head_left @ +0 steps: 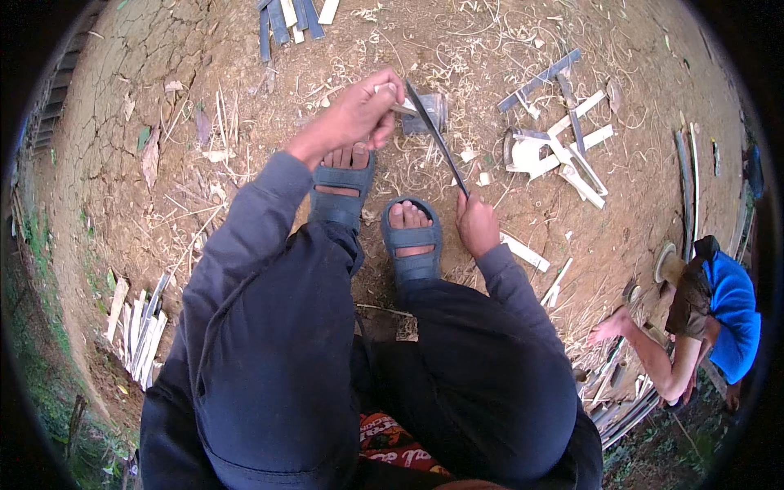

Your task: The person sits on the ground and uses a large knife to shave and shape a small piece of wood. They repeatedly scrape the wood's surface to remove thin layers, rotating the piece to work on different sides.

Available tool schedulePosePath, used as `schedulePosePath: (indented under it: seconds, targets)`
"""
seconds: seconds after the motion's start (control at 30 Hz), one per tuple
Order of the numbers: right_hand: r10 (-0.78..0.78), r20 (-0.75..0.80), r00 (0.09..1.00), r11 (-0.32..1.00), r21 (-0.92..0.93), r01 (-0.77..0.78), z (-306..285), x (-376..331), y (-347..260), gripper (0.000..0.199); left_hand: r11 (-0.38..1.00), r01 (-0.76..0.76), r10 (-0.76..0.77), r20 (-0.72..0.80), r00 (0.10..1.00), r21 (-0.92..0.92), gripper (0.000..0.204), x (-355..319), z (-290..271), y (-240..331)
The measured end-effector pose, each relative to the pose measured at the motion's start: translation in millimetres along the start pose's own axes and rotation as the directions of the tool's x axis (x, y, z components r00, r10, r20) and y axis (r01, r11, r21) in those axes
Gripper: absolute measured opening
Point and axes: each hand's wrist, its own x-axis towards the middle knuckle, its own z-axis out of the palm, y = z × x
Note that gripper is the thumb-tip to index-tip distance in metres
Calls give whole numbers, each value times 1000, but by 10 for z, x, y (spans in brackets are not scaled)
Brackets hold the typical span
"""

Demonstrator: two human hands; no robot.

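In my right hand (477, 225) is the grip of a long dark knife (433, 129), its blade slanting up and to the left. My left hand (363, 113) is closed around a short pale wooden strip (400, 107), perhaps split bamboo. The strip's end meets the blade near the knife's upper part; whether the edge bites into it cannot be made out. Below the blade a flat grey block (426, 114) lies on the ground, just in front of my sandalled feet. Pale curled shavings (469, 153) lie around it.
Pale and dark strips (572, 147) lie crossed at right. Another bundle (286, 16) is at the far edge, and more strips (140, 331) lie at lower left. A person in a blue shirt (731, 306) sits at right, beside long dark poles (627, 416).
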Motion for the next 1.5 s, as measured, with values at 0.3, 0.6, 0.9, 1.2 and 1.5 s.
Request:
schedulePosePath:
  seconds: [0.3, 0.6, 0.9, 1.2, 1.5]
  targets:
    - [246, 490, 837, 734, 470, -491, -446, 117, -97, 43, 998, -37, 38, -5, 999, 54, 26, -11, 112, 55]
    - [-47, -36, 998, 972, 227, 54, -282, 104, -153, 38, 999, -41, 41, -48, 998, -11, 19, -39, 57, 20]
    - [39, 147, 988, 988, 140, -60, 136, 11, 77, 43, 992, 8, -19, -85, 996, -129, 21, -129, 78, -46]
    - [153, 95, 984, 937, 302, -175, -110, -103, 22, 45, 996, -15, 24, -96, 995, 93, 23, -53, 274, 303]
    - [249, 111, 962, 923, 274, -270, -174, -280, 89, 45, 996, 31, -30, -9, 999, 85, 27, 261, 405, 406]
